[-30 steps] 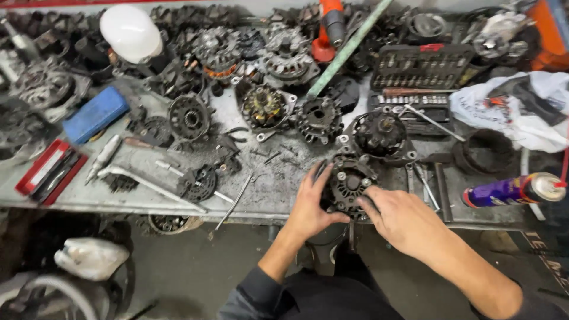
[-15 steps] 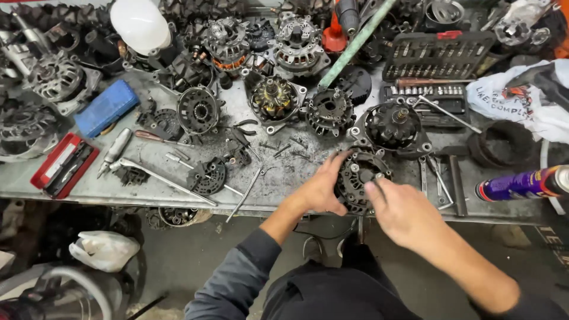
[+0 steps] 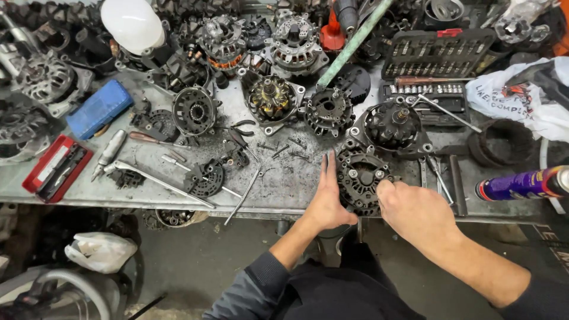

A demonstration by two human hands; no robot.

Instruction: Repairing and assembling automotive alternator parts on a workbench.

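Grey metal workbench (image 3: 296, 178), parts-strewn

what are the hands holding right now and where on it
Both hold the black alternator housing on the bench edge: the left hand lies flat against its left rim, fingers straight, and the right hand grips its lower right rim.

Bright, even overhead light, soft shadows, sharp focus, slight wide-angle edge bending.
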